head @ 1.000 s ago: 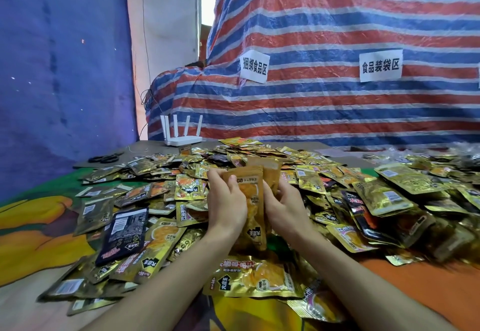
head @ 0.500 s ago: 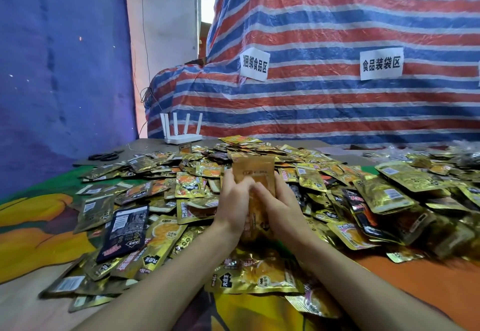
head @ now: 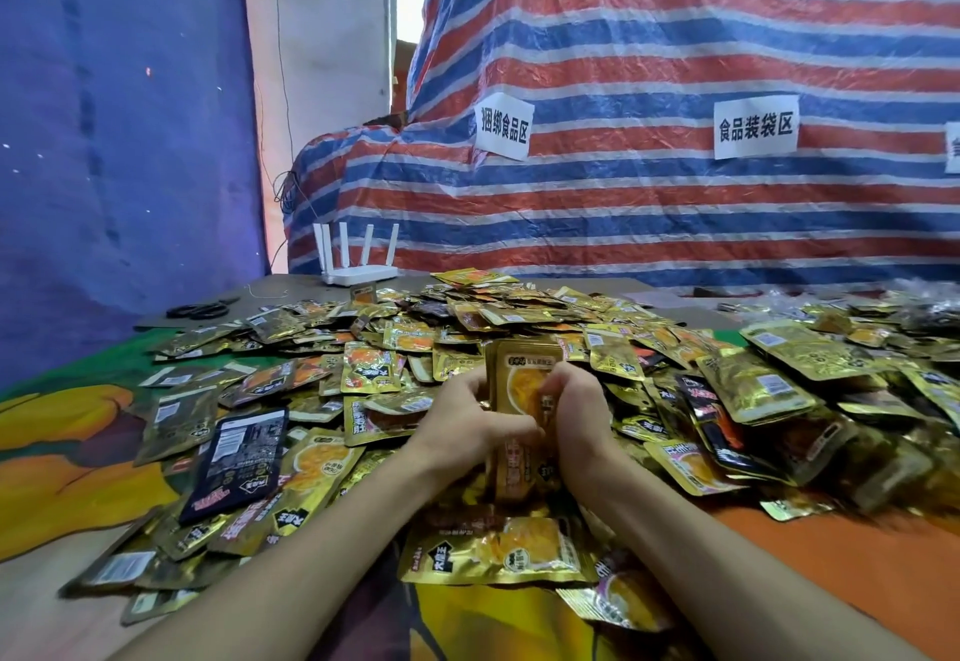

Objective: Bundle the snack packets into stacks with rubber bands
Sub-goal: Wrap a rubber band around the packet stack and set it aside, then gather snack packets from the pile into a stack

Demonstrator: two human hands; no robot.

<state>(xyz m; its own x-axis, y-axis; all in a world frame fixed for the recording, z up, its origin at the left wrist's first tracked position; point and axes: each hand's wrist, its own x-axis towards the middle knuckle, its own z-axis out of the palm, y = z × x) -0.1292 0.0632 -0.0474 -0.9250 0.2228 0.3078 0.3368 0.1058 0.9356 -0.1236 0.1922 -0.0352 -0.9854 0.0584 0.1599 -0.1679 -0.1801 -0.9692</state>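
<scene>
Though squared into a small upright stack of snack packets (head: 524,380), clasped over the loose heap (head: 519,317) by left grip (head: 460,424) and right grip (head: 579,413) curled round its sides, not visibly banded yet, and hardly begun judging by the littered table (head: 831,556).

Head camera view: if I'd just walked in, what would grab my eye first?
First, the sprawling heap of gold snack packets covering most of the table. At its centre, the left hand and right hand grip an upright stack of packets between them. Behind, a red, white and blue striped tarp fills the wall, with a white router at the table's far left.
</scene>
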